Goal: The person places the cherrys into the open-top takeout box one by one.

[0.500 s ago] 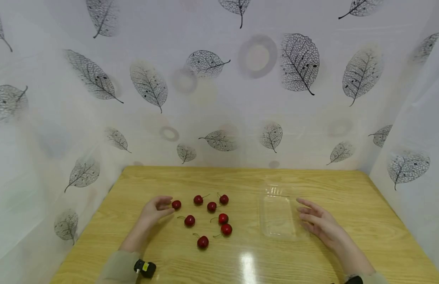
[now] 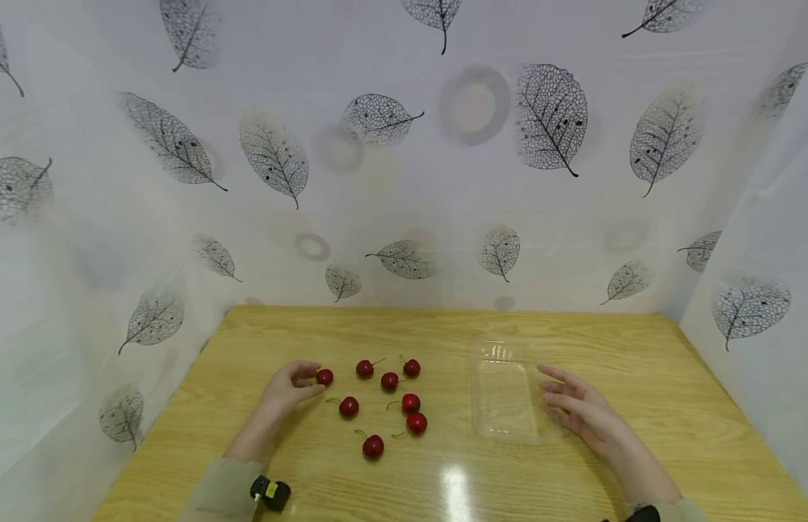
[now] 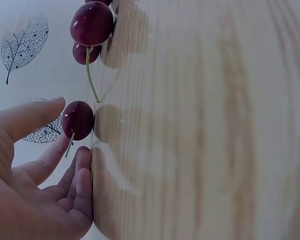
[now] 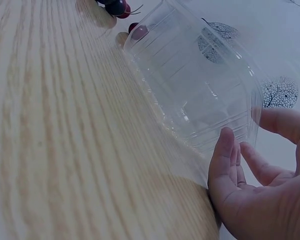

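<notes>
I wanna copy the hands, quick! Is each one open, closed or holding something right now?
Left hand: open, right by a cherry, not gripping it.
Right hand: open, at the side of the clear box, not gripping it.

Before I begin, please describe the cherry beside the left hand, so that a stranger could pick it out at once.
On the wooden table, eight cherries lie to the left of the clear box. At their left end is the left hand. The wanted cherry is the leftmost, right by this hand; the other seven lie farther from it.
</notes>
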{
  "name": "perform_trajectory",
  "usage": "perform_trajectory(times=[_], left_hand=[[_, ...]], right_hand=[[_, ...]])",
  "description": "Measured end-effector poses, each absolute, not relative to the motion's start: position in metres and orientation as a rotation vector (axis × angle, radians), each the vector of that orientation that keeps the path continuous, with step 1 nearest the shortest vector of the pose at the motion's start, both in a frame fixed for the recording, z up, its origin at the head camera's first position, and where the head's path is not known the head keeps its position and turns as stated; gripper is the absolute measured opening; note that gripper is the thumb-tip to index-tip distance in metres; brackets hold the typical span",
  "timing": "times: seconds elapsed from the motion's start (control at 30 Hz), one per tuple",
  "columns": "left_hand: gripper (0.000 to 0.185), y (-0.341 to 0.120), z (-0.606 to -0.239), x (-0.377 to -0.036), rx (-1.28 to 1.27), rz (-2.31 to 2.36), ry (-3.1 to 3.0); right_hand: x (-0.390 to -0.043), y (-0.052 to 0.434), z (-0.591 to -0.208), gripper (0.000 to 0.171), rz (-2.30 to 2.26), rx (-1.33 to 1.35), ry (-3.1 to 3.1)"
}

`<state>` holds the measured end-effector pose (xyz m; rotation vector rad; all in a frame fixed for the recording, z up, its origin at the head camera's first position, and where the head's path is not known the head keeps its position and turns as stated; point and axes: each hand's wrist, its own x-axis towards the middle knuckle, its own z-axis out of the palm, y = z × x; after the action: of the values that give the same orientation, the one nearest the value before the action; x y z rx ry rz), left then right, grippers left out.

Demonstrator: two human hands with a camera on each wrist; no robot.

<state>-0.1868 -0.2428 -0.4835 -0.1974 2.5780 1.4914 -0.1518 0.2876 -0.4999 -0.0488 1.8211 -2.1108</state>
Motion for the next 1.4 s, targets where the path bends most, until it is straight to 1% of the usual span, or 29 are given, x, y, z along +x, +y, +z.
perform_trajectory(times=[0.53, 0.97, 1.4], left_hand=[[0.042, -0.234, -0.494, -0.19, -0.289, 1.413, 2.64], [0.039, -0.23, -0.494, -0.187, -0.33, 1.418, 2.622], [0.039, -0.231, -0.486, -0.189, -0.343, 1.437, 2.611]], right_hand=[[-0.152, 0.279, -0.496, 0.042, -2.034, 0.023, 1.847], [-0.151, 0.277, -0.495, 0.042, -2.04, -0.025, 1.825], [-0.151, 0.276, -0.495, 0.047, -2.022, 0.005, 1.867]])
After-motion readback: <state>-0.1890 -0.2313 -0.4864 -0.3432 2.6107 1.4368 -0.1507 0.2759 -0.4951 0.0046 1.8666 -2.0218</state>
